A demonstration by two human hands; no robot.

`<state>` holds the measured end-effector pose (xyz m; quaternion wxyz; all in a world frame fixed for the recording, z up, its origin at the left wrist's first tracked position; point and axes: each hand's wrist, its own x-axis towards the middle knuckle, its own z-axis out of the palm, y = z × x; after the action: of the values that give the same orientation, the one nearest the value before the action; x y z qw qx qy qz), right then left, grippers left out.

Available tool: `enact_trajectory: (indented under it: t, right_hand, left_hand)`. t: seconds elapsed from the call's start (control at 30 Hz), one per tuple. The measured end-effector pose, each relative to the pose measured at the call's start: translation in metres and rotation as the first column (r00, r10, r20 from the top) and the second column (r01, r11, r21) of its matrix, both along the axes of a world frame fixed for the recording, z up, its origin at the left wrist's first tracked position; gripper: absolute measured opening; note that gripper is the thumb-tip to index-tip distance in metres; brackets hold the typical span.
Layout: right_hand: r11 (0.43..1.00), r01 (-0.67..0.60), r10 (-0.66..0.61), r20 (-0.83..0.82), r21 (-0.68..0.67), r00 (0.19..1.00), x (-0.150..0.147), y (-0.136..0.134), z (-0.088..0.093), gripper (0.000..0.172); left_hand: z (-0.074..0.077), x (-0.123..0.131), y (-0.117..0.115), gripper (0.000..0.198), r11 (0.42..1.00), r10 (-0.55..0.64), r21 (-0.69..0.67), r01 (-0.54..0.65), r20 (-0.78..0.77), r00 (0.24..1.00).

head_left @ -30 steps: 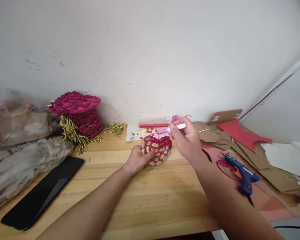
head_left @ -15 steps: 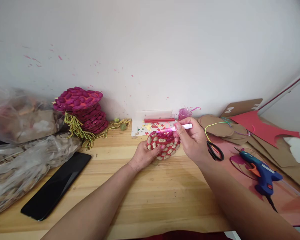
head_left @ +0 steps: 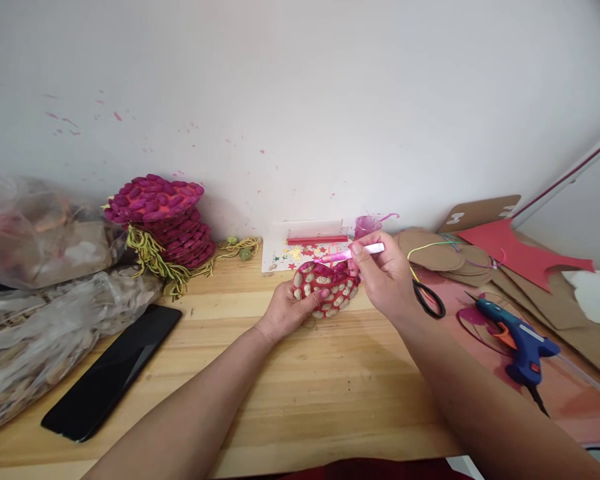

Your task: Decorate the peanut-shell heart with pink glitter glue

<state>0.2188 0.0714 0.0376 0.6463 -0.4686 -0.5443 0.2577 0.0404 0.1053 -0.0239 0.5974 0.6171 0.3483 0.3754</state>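
Observation:
My left hand (head_left: pixel 296 308) grips the lower left side of a round red disc covered in peanuts (head_left: pixel 325 293), its thumb lying over the front. Peanuts along the disc's upper edge are magenta, while the lower ones keep their tan shell colour. Pinched in my right hand (head_left: pixel 380 273) is a white-handled brush or marker (head_left: pixel 353 253), stained pink toward its tip. That tip points left, at the upper edge of the disc; whether it touches a peanut I cannot tell. Some fingers of my right hand are close to the disc's right edge.
Left lie a black phone (head_left: pixel 113 373), a plastic bag of peanuts (head_left: pixel 55 340) and a stack of magenta peanut discs (head_left: pixel 155 200). Behind are star confetti (head_left: pixel 300 253) and a pink-stained cup (head_left: pixel 367 225). Right are scissors (head_left: pixel 429 300), cardboard (head_left: pixel 425 250) and a blue glue gun (head_left: pixel 523 340).
The pink tip has shifted slightly along the disc's upper edge, to the right. Both hands keep their hold, and the whole view has moved a little.

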Motion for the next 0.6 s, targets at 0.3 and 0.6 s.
enact_trajectory:
  t: [0.3, 0.6]
  right_hand:
    - [1.000, 0.008, -0.009, 0.019, 0.023, 1.000, -0.0017, -0.0006, -0.0005, 0.029]
    - [0.999, 0.005, -0.006, 0.028, 0.033, 1.000, 0.0011, 0.0020, -0.0031, 0.028]
  left_hand:
    - [0.0012, 0.0001, 0.0005, 0.040, 1.000, -0.022, 0.006, 0.022, 0.035, 0.999]
    - [0.0016, 0.0004, 0.0006, 0.039, 1.000, -0.007, -0.015, 0.008, 0.041, 0.999]
